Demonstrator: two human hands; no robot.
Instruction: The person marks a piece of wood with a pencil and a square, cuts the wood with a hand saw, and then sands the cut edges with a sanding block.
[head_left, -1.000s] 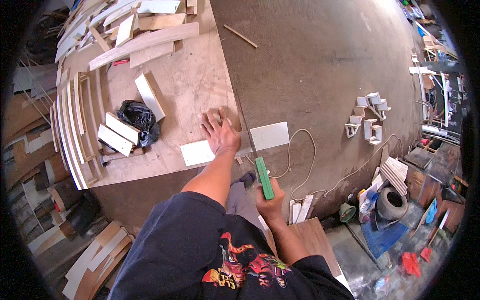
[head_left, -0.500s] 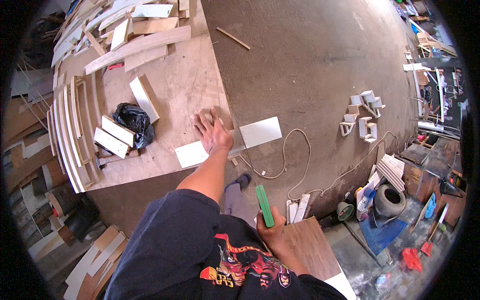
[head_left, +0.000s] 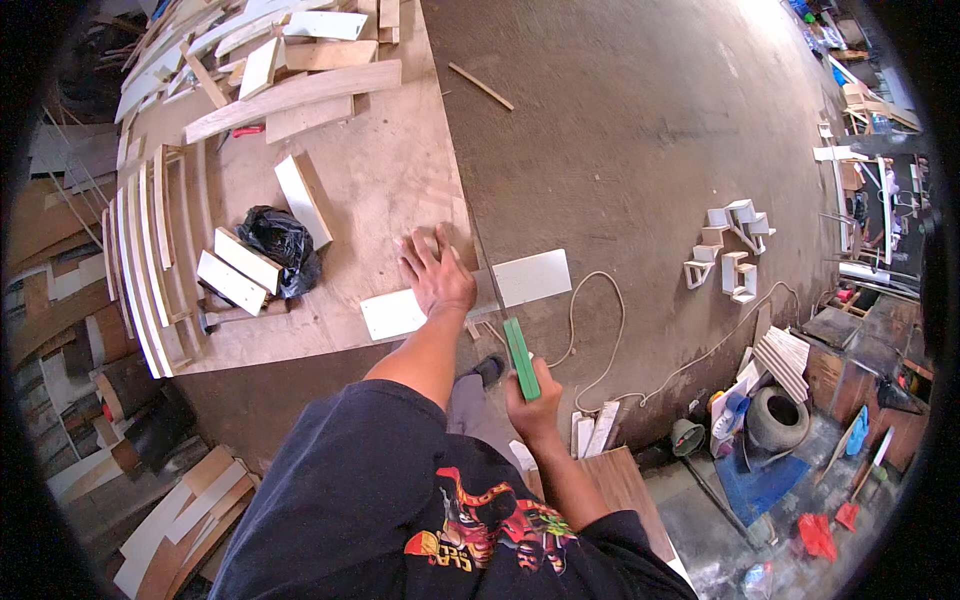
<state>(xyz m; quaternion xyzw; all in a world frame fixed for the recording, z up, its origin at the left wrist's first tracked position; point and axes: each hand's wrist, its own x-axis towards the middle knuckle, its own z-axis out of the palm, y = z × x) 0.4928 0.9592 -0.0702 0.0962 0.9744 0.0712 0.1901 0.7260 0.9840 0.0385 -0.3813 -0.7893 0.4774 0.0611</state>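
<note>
My left hand [head_left: 440, 280] lies with fingers spread on a white board [head_left: 393, 313], pressing it against the tabletop near the right edge. The board's right part juts out past the table over the floor. In my right hand [head_left: 533, 408] is a handsaw [head_left: 521, 360], fingers wrapped round its green handle. Its thin blade, seen almost edge-on, runs away from me across the board, just beyond the table edge and to the right of my left hand. How deep the blade sits in the board I cannot tell.
On the wooden table [head_left: 390, 170] lie a black plastic bag [head_left: 285, 245], short white boards [head_left: 232, 284], a hammer [head_left: 245, 315] and a pile of wood offcuts [head_left: 290, 100]. Small white box-like wooden pieces [head_left: 738, 280] and a pale cable [head_left: 622, 305] are on the floor. A tyre [head_left: 778, 420] stands at right.
My right hand and the saw have moved forward, away from my body, bringing the green handle closer to the board. My left hand stays on the board; the view has shifted slightly.
</note>
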